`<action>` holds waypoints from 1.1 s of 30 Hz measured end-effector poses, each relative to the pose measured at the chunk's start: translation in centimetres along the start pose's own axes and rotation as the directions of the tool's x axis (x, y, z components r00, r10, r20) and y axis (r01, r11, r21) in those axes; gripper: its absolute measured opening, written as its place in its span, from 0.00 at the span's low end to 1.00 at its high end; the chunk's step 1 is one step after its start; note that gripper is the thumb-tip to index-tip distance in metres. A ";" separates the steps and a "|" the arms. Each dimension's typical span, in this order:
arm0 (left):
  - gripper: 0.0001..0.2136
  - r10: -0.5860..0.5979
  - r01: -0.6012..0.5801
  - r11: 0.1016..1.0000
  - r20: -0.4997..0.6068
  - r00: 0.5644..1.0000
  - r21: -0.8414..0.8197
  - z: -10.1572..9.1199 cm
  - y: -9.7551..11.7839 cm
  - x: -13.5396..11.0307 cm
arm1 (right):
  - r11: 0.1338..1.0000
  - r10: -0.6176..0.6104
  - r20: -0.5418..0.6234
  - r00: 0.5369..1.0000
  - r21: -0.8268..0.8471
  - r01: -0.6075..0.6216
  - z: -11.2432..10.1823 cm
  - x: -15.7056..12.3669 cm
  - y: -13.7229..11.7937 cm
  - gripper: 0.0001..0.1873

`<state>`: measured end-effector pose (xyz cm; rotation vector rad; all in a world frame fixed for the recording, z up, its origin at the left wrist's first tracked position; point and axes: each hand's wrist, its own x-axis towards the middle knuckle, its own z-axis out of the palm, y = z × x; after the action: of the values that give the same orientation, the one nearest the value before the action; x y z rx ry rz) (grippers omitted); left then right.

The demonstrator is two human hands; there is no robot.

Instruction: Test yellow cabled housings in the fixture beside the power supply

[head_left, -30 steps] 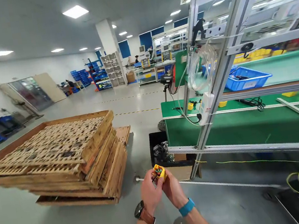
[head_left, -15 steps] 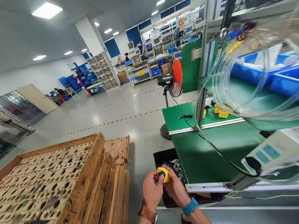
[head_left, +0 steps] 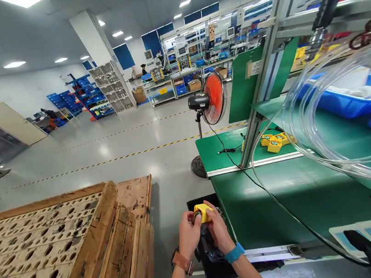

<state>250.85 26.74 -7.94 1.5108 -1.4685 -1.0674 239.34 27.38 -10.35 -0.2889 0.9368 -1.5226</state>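
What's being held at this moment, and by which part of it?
A small yellow plastic housing is held in both hands: the left hand has its left end, the right hand its right end. The exact finger contact is partly hidden.

We see little of the yellow plastic casing [head_left: 203, 212], its lower part hidden by the left hand [head_left: 190, 235] and right hand [head_left: 219, 233]; wooden pallets [head_left: 50, 261] run off the frame's lower left edge.
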 end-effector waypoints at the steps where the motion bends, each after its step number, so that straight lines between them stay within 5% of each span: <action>1: 0.15 -0.002 0.002 1.000 0.004 1.000 -0.026 0.2 -0.2 0.2 | 1.000 -0.008 -0.006 1.000 -0.029 0.008 -0.1 0.2 -0.2 0.29; 6: 0.14 -0.016 0.011 0.994 -0.044 0.999 -0.111 1.0 -0.5 0.4 | 0.994 0.004 -0.013 1.000 -0.109 -0.005 -0.9 1.0 -0.8 0.27; 15: 0.15 -0.104 0.111 0.958 0.041 0.994 -0.263 1.8 -1.0 1.1 | 0.992 0.125 -0.017 0.992 0.035 -0.124 -1.8 1.4 1.2 0.30; 24: 0.18 -0.155 0.159 0.952 0.036 0.987 -0.263 2.3 -1.6 0.5 | 0.981 0.159 -0.048 0.986 0.119 -0.152 -2.9 1.8 2.4 0.30; 33: 0.22 -0.266 0.266 0.945 0.031 0.964 -0.191 5.4 -2.2 1.2 | 0.990 0.138 -0.116 0.984 -0.001 -0.139 -5.1 3.4 0.7 0.29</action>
<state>246.59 25.79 -12.00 1.5954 -1.1457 -1.3328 235.76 26.33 -15.26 -0.1402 1.0338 -1.4191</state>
